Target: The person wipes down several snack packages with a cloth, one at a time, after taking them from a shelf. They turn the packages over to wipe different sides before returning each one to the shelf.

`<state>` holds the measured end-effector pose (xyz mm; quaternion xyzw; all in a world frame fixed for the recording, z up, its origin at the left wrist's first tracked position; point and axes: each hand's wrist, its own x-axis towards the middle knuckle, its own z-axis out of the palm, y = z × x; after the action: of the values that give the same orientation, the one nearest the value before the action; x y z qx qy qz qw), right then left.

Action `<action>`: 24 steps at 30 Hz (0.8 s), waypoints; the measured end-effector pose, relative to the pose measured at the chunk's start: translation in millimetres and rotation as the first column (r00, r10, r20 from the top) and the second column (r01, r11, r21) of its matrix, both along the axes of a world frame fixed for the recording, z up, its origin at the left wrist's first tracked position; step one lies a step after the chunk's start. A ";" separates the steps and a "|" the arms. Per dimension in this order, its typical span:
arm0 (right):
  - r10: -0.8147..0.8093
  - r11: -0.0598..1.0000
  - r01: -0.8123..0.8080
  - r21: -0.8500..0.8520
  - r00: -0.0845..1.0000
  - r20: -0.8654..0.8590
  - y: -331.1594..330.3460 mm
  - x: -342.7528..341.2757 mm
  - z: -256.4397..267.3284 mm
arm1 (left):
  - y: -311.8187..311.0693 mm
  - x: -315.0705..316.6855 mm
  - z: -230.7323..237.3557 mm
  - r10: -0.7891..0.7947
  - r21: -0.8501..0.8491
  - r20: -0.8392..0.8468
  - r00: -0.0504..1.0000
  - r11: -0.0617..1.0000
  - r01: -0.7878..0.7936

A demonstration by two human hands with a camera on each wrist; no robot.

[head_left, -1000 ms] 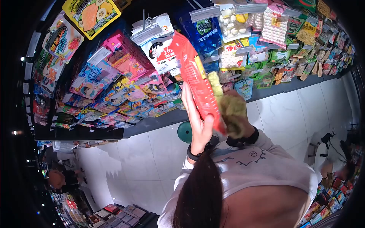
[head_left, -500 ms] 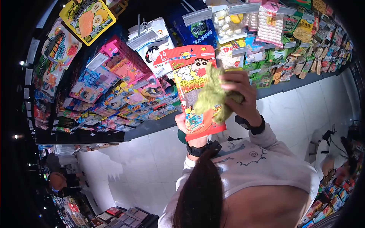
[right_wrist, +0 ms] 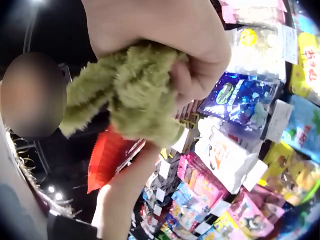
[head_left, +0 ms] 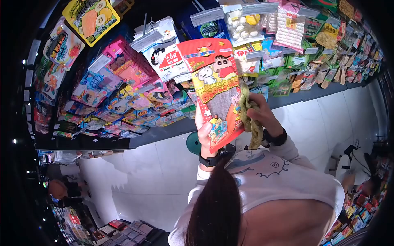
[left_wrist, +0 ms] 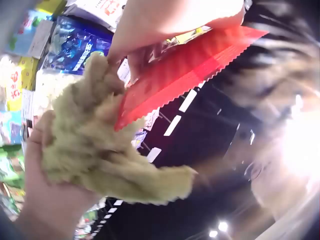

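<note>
My left hand (head_left: 204,128) grips a red snack bag (head_left: 223,104) by its lower left edge. The bag's front faces up, with cartoon figures, yellow lettering and a window onto dark contents. At its right edge, my right hand (head_left: 264,117) holds a fluffy green cloth (head_left: 251,123), bunched up with one end dangling. In the left wrist view the cloth (left_wrist: 115,145) overlaps a corner of the bag's serrated edge (left_wrist: 185,67). The right wrist view shows the fingers curled around the cloth (right_wrist: 142,92), with the bag (right_wrist: 107,160) partly hidden behind it.
Hanging candy bags fill the rack ahead, among them a white rabbit-print bag (head_left: 164,59) and a bag of white sweets (head_left: 242,26). Price tags (head_left: 207,17) stick out from the hooks. A round green stool (head_left: 196,142) stands on the tiled floor (head_left: 156,176).
The bag has turned from edge-on to front side up. The cloth lay over the bag's front half a second ago and has since moved right, to its side edge.
</note>
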<state>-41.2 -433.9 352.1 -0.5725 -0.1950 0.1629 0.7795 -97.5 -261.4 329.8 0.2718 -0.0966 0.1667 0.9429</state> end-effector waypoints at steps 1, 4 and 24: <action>0.039 0.996 -0.034 -0.087 0.997 0.062 -2.6 8.1 0.1 | -3.7 3.0 11.4 0.104 0.198 -0.007 0.995 0.975 -0.101; 0.065 0.972 -0.037 -0.231 0.991 0.116 -2.5 20.3 4.8 | -3.7 1.5 32.6 0.188 0.415 0.026 0.982 0.892 -0.182; -0.131 0.951 0.204 -0.232 0.947 0.292 -7.1 36.6 58.1 | -6.7 30.5 50.6 0.379 0.605 -0.102 0.920 0.757 -0.245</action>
<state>-4.6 -441.1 410.2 -0.7011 -0.2278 0.0392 0.6746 -67.0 -268.1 380.4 0.5754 0.0082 0.2539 0.7774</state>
